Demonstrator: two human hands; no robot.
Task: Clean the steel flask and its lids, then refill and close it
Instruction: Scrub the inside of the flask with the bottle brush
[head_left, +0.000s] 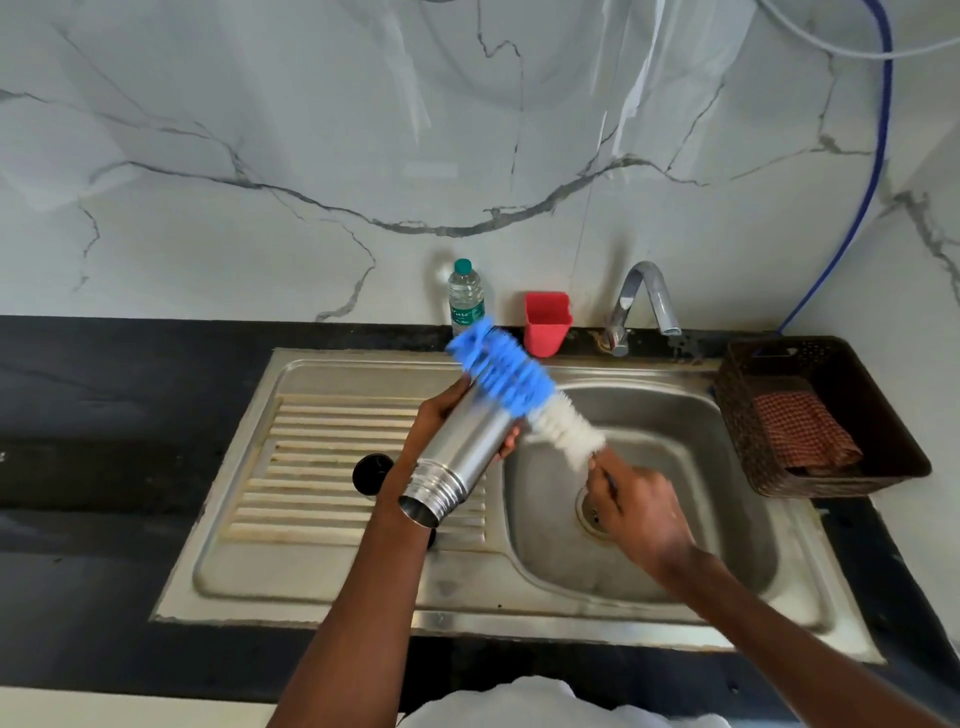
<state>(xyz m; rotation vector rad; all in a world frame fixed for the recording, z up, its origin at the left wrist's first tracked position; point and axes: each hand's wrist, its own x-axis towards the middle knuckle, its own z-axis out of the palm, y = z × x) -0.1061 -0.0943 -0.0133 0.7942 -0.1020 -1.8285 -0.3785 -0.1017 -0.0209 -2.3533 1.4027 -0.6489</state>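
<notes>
My left hand (441, 415) grips the steel flask (457, 462) around its body, tilted over the sink's drainboard with the open threaded mouth pointing down toward me. My right hand (631, 501) holds the thin handle of a bottle brush (519, 384) with blue and white bristles. The brush lies across the flask's outer far end, its blue tip blurred. A black lid (371, 473) sits on the drainboard just left of my left forearm.
The steel sink (649, 571) has a basin with a drain at the right and a ribbed drainboard at the left. Behind it stand a water bottle (466, 299), a red cup (546, 322) and a tap (644, 304). A brown basket (893, 415) with a checked cloth is at the right.
</notes>
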